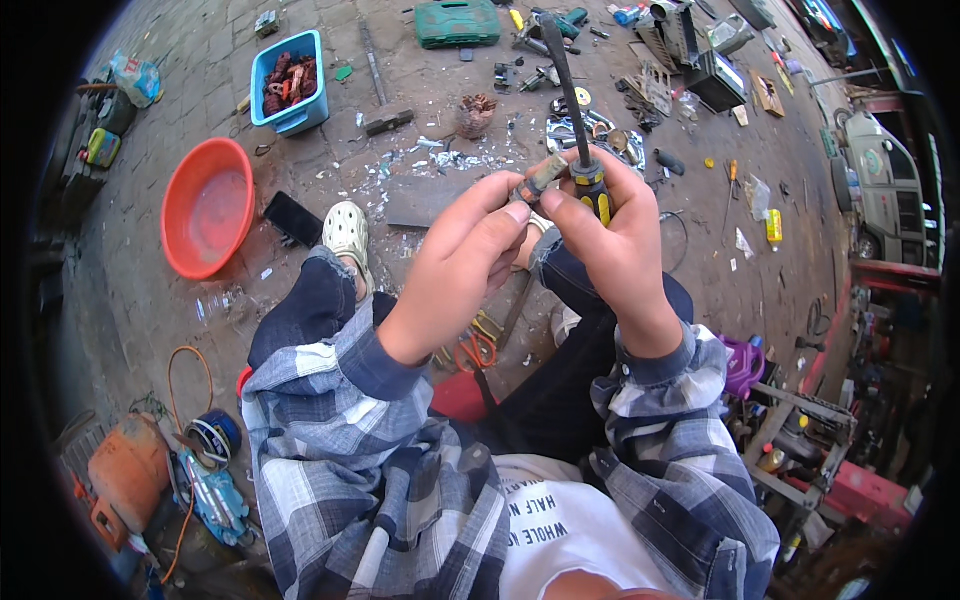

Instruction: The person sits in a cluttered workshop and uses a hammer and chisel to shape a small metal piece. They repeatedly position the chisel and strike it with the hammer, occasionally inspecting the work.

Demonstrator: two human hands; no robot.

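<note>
Pinched in my left hand is a small dull metal cylinder with a reddish band near its lower end; what kind of part it is cannot be made out. My right hand is closed round the black and yellow handle of a screwdriver, its dark shaft pointing up and away from me. The right thumb reaches across to the lower end of the cylinder, so both hands nearly meet. Fingers hide part of the cylinder and of the handle. Below the hands, orange-handled pliers or scissors lie between my legs.
A red basin, a black phone and a blue tub of reddish-brown scrap are on the left. A hammer lies ahead among shiny scraps. Beyond it sits a green case. Tools and a dark battery-like box lie at the far right.
</note>
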